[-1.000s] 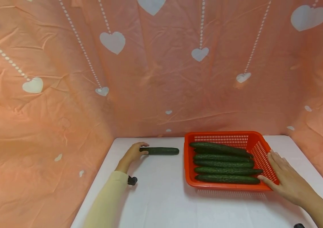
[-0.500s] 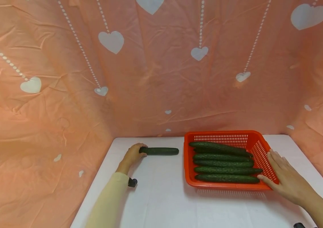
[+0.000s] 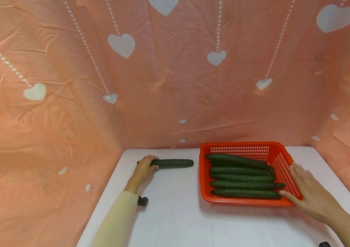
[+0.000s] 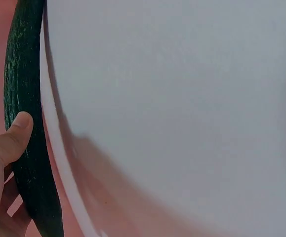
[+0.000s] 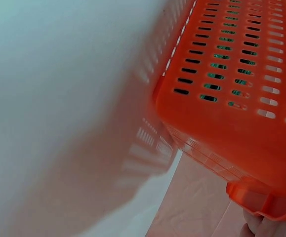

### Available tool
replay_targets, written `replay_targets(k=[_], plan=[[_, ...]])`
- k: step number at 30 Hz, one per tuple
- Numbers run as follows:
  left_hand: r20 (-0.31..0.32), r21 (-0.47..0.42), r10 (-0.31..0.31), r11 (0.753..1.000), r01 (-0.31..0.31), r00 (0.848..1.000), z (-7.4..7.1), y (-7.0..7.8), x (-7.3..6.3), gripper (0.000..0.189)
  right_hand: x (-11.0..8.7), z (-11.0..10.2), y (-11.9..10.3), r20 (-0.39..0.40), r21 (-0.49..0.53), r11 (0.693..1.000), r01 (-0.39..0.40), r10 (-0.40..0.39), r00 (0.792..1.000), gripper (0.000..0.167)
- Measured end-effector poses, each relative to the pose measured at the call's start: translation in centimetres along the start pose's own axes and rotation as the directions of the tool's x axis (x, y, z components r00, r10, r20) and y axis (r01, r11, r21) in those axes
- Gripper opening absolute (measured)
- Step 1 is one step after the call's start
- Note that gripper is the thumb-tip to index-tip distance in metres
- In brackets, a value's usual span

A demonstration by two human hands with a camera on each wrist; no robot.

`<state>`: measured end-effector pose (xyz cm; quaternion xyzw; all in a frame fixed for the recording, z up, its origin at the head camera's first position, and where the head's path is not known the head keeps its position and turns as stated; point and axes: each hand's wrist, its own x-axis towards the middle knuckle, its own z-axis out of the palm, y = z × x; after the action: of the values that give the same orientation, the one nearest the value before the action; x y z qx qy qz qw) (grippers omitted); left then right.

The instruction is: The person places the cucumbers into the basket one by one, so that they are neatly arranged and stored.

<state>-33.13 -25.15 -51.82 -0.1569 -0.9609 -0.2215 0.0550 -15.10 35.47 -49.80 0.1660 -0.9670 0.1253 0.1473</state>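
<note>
At the back left of the white table lies a single dark green cucumber (image 3: pixel 175 163), pointing left to right. My left hand (image 3: pixel 145 168) grips it near its left end; in the left wrist view the thumb lies across the cucumber (image 4: pixel 26 89) and the fingers go round behind it. My right hand (image 3: pixel 312 195) rests with straight fingers on the right rim of a red plastic basket (image 3: pixel 204 178), its thumb at the front corner. Several cucumbers (image 3: pixel 243 185) lie side by side inside the basket. The right wrist view shows the slotted basket wall (image 5: pixel 222 128), with fingertips under its rim.
The white table (image 3: pixel 175 219) ends at the back against a pink-orange cloth (image 3: pixel 168 103) printed with white hearts, which also closes off both sides. A black wrist camera (image 3: pixel 142 201) sits on my left wrist.
My left hand has closed its fingers round the single cucumber and shifted slightly left along it, so its left tip now shows behind the hand. The right hand and basket stay put.
</note>
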Motion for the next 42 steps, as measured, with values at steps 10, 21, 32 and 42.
replay_targets(k=[10,21,32,42], plan=[[-0.102,0.020,0.025,1.000,-0.023,0.994,-1.4,0.8,-0.5,0.036,0.0,-0.1,0.0,-0.005,-0.008,1.000,0.012,-0.012,1.000,0.100],[-0.126,-0.089,-0.022,0.996,0.011,0.992,-4.2,4.1,0.1,0.040,0.1,-0.3,0.1,-0.013,-0.033,0.999,0.035,-0.035,0.999,0.101],[-0.143,-0.113,0.078,0.989,-0.094,0.987,-4.9,8.7,1.0,0.043,0.0,-0.2,0.0,-0.015,-0.049,0.998,0.027,-0.028,1.000,0.102],[-0.171,-0.148,0.198,0.963,-0.224,0.965,-4.3,12.5,1.4,0.039,0.0,0.0,-0.1,0.000,-0.030,0.999,0.013,-0.013,1.000,0.101]])
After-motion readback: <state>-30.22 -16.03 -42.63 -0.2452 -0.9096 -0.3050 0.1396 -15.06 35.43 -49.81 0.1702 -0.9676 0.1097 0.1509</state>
